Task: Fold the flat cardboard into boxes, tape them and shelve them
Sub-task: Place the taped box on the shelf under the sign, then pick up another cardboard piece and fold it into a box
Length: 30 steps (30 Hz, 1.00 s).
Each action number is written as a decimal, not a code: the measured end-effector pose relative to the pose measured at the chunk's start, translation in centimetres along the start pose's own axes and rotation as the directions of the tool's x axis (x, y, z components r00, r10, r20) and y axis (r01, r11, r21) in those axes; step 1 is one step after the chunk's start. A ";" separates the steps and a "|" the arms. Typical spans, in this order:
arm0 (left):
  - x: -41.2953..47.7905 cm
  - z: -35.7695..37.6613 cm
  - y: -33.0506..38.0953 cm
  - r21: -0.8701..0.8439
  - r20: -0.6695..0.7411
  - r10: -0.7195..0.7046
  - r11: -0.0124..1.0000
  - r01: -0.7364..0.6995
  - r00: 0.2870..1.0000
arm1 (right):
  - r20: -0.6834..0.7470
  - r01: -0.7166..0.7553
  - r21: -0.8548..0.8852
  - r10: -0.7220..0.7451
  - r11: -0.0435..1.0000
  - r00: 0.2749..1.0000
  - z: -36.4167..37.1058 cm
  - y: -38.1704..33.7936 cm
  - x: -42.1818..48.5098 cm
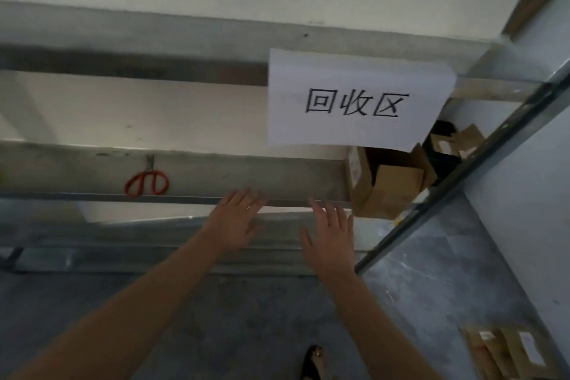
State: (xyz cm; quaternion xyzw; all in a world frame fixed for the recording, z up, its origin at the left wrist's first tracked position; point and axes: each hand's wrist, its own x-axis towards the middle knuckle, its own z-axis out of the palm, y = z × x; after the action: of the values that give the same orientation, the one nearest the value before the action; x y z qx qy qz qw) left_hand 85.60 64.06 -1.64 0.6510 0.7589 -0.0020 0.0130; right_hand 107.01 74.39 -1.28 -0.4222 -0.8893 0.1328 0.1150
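Both my arms reach out toward a metal shelf unit [185,199]. My left hand [236,222] is open with fingers spread, right at the shelf's front rail. My right hand [331,242] is open too, fingers apart, just below that rail. Neither hand holds anything. Brown cardboard boxes [391,187] stand on the shelf to the right of my hands, one with its flaps open. More cardboard pieces [505,352] lie at the lower right.
Red-handled scissors [147,183] hang from a hook on the shelf at the left. A white paper sign [357,99] with black characters hangs from the upper shelf rail. A slanted metal upright [462,185] borders the shelf on the right. Grey floor below, with my foot [313,361].
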 end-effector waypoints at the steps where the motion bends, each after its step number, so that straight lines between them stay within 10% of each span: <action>1: -1.7 -0.3 -1.9 0.036 -0.008 -0.035 0.999 0.036 0.999 | 0.000 0.041 -0.024 -0.041 0.999 0.999 0.4 -2.7 0.3; 30: -45.7 -2.3 -62.0 -0.022 -0.043 -0.702 0.712 0.702 0.711 | 0.258 0.598 0.167 -0.620 0.784 0.741 24.8 -75.3 6.4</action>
State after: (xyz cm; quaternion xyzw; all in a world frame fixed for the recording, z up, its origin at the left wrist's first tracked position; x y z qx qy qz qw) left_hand 31.21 9.47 0.85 0.3140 0.9493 0.0103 -0.0060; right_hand 40.97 30.19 1.18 -0.0790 -0.9795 0.1828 0.0316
